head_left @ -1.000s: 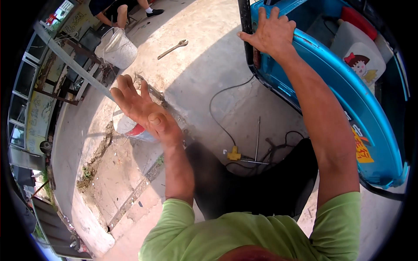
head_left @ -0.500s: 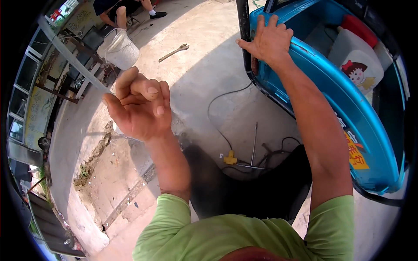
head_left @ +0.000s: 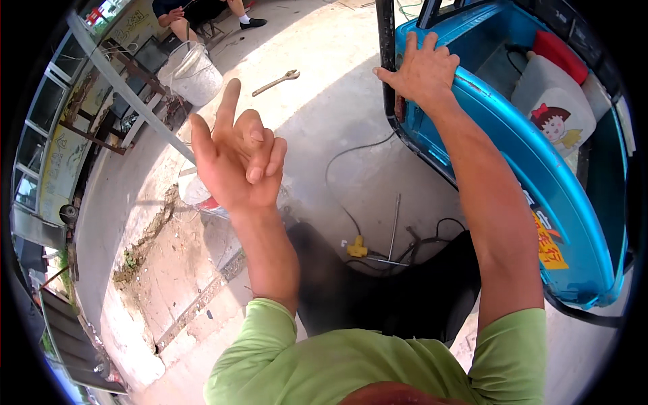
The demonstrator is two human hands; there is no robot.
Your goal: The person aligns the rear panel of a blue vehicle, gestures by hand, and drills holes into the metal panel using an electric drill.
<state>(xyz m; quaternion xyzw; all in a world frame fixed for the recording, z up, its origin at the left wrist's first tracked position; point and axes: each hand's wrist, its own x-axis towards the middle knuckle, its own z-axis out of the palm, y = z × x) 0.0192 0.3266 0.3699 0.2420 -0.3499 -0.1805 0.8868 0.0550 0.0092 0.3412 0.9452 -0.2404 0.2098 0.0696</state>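
Hard daylight floods the scene from above, bleaching the concrete floor [head_left: 337, 115] near the top almost white. A dark shadow pools on the ground below the person's chest, and another falls under the blue vehicle door [head_left: 533, 175], whose curved panel carries a bright sheen. The raised left hand [head_left: 236, 162] is evenly lit and fairly sharp. Fisheye bending curves straight edges toward the rim, where a black border closes in and detail turns soft and smeared.

glossy blue metal door [head_left: 540, 175], rough cracked concrete floor [head_left: 337, 115]
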